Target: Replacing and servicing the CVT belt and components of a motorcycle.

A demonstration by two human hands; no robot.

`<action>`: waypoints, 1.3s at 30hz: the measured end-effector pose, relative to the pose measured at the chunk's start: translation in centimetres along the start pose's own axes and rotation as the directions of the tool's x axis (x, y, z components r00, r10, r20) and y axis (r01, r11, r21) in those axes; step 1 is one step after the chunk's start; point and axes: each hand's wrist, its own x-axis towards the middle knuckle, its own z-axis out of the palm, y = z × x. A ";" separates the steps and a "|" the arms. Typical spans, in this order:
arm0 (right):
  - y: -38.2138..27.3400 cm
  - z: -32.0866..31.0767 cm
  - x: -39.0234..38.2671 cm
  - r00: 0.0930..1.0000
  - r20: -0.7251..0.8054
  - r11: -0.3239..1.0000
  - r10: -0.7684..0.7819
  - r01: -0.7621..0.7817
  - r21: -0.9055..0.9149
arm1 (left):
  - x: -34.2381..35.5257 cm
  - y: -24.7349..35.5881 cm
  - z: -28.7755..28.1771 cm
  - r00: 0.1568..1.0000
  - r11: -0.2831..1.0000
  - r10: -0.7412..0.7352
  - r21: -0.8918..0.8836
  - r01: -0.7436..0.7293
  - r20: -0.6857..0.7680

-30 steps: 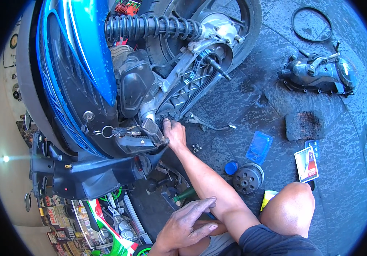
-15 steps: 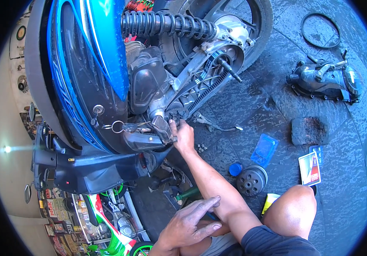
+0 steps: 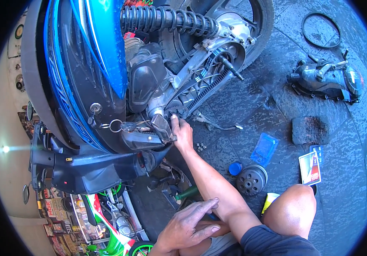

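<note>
- Head view, lower centre: the left hand [image 3: 187, 224], smudged and loosely open with nothing in it, lies at the right forearm.
- Near the centre, the right hand [image 3: 183, 133] has its fingers at the dark toothed metal part [image 3: 175, 112], at the lower end of a long silver metal casing [image 3: 183, 76]; whether they grip it, I cannot tell.
- In the casing, a black toothed rubber belt [image 3: 210, 68] carries pale blue printing, too small to read.
- Right of the forearm: a dark round metal drum [image 3: 250, 181], a round blue cap [image 3: 235, 168], a clear blue plastic tray [image 3: 265, 149] and a white-and-red printed card [image 3: 310, 168].
- Dark grey, mottled flooring [image 3: 268, 98] with visible seams lies beneath, smudged black near the centre right.
- Upper left: a glossy blue-and-black scooter body [image 3: 85, 85].
- Lower left, farther off: a green, white and red motorbike [image 3: 111, 232] and stacked packages [image 3: 53, 213] with boldly lettered labels.
- Far left: a pale wall [image 3: 4, 179].
</note>
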 end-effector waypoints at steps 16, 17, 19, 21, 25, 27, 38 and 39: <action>1.4 -2.0 -0.6 0.981 0.188 0.982 0.040 -0.074 0.175 | 0.0 0.5 -0.7 0.999 0.999 -0.023 -0.036 0.025 0.030; 3.0 -2.4 -0.4 0.984 0.176 0.991 0.022 -0.044 0.125 | 0.0 0.6 -0.9 0.999 0.999 -0.010 -0.041 0.012 0.035; 4.8 -4.1 -0.4 0.995 0.044 0.996 -0.085 0.084 0.028 | -0.5 0.4 -1.4 0.999 0.978 -0.027 -0.204 0.035 0.045; 5.4 -7.6 0.1 0.979 -0.157 0.991 -0.129 0.131 0.002 | -1.4 0.4 -2.1 0.999 0.977 0.017 -0.215 -0.007 0.045; 4.4 -17.0 4.1 0.916 -0.393 0.971 -0.086 0.166 0.174 | -1.5 -0.6 -2.8 0.985 0.931 0.162 -0.342 -0.130 0.065; 0.7 -21.7 4.7 0.893 -0.414 0.963 -0.177 0.245 0.116 | -0.7 -1.7 -3.5 0.967 0.903 0.186 -0.419 -0.099 0.174; -13.0 -23.7 5.9 0.872 0.174 0.569 -0.457 0.437 -0.697 | 10.3 -8.6 0.1 0.968 0.557 0.235 -0.803 -0.212 -0.092; -13.2 -23.7 6.1 0.881 0.207 0.536 -0.425 0.429 -0.727 | 12.9 -9.6 1.2 0.977 0.544 0.150 -0.812 -0.210 -0.152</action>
